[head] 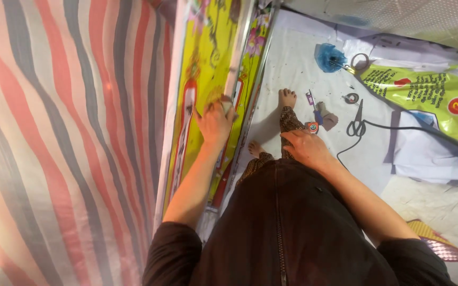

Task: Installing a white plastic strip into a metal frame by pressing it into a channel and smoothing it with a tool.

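My left hand [216, 123] reaches forward and closes around a silver metal bar [238, 63] that runs along an upright yellow printed banner panel [208, 58]. My right hand [306, 148] lies flat on my patterned trouser leg [288, 121] and holds nothing. Below me, my bare feet [287, 97] stand on a white sheet [292, 58]. A small orange and blue tape measure [312, 127] lies just beyond my right hand.
A red, grey and white striped tarpaulin [64, 137] hangs on the left. On the floor lie scissors [357, 123], a black cable [398, 127], a tape roll [352, 98], a blue bundle [328, 57], a yellow-green banner [430, 98] and a woven hat [436, 241].
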